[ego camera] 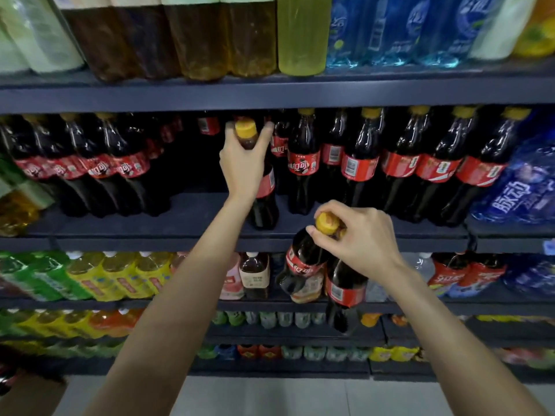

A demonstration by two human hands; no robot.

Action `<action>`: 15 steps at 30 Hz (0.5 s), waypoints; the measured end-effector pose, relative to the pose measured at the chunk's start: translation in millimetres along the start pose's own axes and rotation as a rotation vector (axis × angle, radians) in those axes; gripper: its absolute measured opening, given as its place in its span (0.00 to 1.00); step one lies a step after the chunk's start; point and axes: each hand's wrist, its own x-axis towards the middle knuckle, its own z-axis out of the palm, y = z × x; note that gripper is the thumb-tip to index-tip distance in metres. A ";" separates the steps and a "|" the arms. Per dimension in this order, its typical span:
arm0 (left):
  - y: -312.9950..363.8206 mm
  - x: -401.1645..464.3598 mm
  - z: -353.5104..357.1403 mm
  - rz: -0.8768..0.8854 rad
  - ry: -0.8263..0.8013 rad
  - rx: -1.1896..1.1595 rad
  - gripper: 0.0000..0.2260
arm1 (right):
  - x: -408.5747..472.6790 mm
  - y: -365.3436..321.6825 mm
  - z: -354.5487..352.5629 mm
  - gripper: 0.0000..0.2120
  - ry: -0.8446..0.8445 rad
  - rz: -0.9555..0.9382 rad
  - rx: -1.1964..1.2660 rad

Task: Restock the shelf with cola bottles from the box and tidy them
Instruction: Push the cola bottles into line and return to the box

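Two cola bottles (318,265) hang by their necks – apparently both – from the right hand (357,238) below the shelf's front edge (180,244), while the left hand (244,163) grips a standing bottle (264,187) there – next, push it back.

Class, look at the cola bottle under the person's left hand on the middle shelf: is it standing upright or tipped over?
Upright. The cola bottle stands with its base on the shelf and its yellow cap on top, the left hand gripping its neck.

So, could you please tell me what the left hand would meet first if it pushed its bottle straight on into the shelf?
Probably the cola bottles standing deeper behind the left hand and its bottle; depth is unclear.
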 end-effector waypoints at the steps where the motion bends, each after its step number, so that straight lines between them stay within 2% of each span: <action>1: -3.5 6.1 2.6 -0.010 -0.014 -0.004 0.20 | 1.2 -0.3 2.4 0.12 0.002 -0.002 0.002; 6: -40.6 17.1 2.0 0.096 -0.277 0.056 0.33 | 4.3 -2.6 12.5 0.13 0.036 0.008 0.001; 9: -69.1 -4.2 -9.0 0.177 -0.418 0.077 0.45 | 3.8 -4.7 19.0 0.11 0.062 0.027 -0.002; 12: -94.0 -23.7 -16.2 0.197 -0.472 0.213 0.54 | 1.3 -7.6 23.5 0.11 0.084 0.039 -0.005; 15: -107.0 -24.3 -21.2 0.220 -0.487 0.288 0.54 | -0.7 -8.7 26.2 0.12 0.087 0.038 -0.013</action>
